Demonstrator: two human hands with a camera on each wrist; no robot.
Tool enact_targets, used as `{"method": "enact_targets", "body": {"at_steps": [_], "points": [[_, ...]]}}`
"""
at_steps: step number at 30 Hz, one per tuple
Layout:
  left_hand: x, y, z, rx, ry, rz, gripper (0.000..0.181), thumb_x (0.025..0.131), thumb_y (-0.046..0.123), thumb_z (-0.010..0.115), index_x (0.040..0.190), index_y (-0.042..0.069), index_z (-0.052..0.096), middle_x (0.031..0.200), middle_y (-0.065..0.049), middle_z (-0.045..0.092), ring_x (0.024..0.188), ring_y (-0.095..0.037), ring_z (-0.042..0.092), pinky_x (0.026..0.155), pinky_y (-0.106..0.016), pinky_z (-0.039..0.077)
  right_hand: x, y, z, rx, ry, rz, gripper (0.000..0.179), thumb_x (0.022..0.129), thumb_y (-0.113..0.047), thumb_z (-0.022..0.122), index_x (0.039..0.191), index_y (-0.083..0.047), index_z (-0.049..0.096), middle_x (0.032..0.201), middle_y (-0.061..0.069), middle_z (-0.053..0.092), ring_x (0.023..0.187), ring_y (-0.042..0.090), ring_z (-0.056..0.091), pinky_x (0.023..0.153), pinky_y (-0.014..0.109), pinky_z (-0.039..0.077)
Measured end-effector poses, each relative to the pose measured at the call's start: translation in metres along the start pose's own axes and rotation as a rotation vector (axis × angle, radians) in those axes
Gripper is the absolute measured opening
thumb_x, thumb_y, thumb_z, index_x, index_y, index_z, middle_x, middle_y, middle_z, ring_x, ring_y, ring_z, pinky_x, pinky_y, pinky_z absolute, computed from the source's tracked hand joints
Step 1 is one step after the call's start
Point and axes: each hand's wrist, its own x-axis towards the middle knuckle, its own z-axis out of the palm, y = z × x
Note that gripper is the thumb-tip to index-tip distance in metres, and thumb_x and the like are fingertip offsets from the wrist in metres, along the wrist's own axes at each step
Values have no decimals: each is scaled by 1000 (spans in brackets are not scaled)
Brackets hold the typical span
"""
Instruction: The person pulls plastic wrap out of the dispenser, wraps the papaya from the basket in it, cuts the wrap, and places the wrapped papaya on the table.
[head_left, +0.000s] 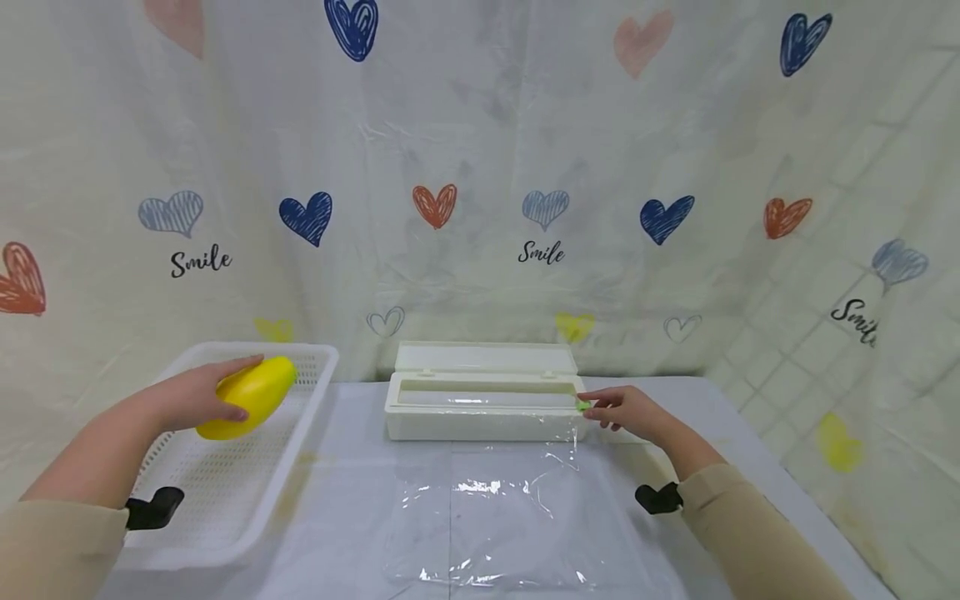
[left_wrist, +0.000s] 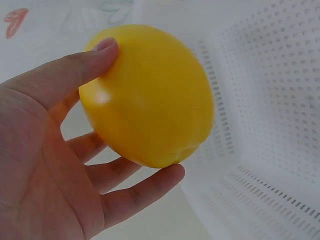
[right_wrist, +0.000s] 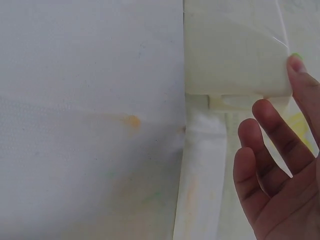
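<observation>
My left hand [head_left: 197,397] grips a smooth yellow mango [head_left: 255,397] with a green tip, above a white perforated basket [head_left: 225,492]. In the left wrist view the thumb lies over the mango's [left_wrist: 150,95] near side and the fingers curl beneath it. My right hand [head_left: 633,412] is at the right end of a white cling film dispenser [head_left: 487,427] whose lid [head_left: 486,358] stands raised. Its thumb and index finger pinch a small green slide cutter [head_left: 582,406]; the other fingers hang loosely apart. A roll of clear film [head_left: 480,400] lies inside the dispenser.
A sheet of clear plastic film [head_left: 517,517] spreads over the white-covered table in front of the dispenser. Behind hangs a pale curtain [head_left: 480,108] printed with hearts and "Smile". The table's right edge [head_left: 795,483] runs beside the right forearm.
</observation>
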Motion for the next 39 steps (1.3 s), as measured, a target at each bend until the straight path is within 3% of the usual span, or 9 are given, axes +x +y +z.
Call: {"method": "enact_targets", "body": {"at_steps": [7, 12, 17, 23, 29, 33, 39], "points": [[-3, 31, 3, 11, 58, 55, 87, 84, 30, 78, 154, 9, 32, 136, -27, 49, 102, -34, 53, 88, -60, 47, 2, 2, 3, 15, 7, 35, 51, 90, -32, 73, 136, -12, 62, 102, 10, 67, 83, 22, 62, 73, 35, 53], [-2, 66, 10, 1, 64, 79, 85, 85, 31, 78, 154, 12, 33, 137, -23, 51, 105, -34, 54, 91, -62, 46, 2, 3, 4, 38, 1, 67, 53, 92, -35, 71, 139, -15, 59, 110, 12, 67, 87, 23, 62, 76, 37, 54], [5, 100, 24, 1, 49, 101, 82, 84, 29, 80, 153, 19, 36, 139, -17, 51, 105, -29, 54, 90, -57, 49, 0, 3, 5, 61, -4, 75, 53, 92, -34, 71, 139, -14, 59, 109, 12, 68, 88, 24, 62, 75, 38, 54], [19, 141, 49, 16, 7, 164, 78, 83, 26, 81, 151, 30, 41, 137, -5, 53, 104, -22, 54, 91, -49, 51, -1, 6, 3, 34, -2, 69, 50, 92, -32, 71, 138, -15, 60, 107, 10, 69, 86, 24, 62, 73, 37, 52], [33, 177, 82, 66, -33, 294, 78, 83, 14, 81, 149, 31, 44, 149, -1, 45, 124, -25, 51, 104, -49, 44, -3, 7, 4, 17, -3, 85, 50, 92, -33, 71, 138, -16, 61, 105, 8, 68, 86, 24, 61, 74, 37, 52], [41, 192, 103, 81, -60, 375, 77, 82, 10, 80, 148, 29, 47, 148, 0, 47, 127, -25, 50, 105, -47, 43, -2, 5, 4, 4, -7, 88, 51, 91, -36, 71, 138, -17, 61, 102, 5, 67, 85, 22, 61, 73, 35, 52], [55, 207, 133, 92, -100, 441, 75, 82, 12, 80, 145, 35, 49, 148, 2, 47, 132, -26, 47, 106, -49, 41, -3, 2, 3, 2, -1, 61, 48, 92, -31, 71, 136, -15, 62, 99, 6, 69, 83, 22, 61, 71, 34, 52]]}}
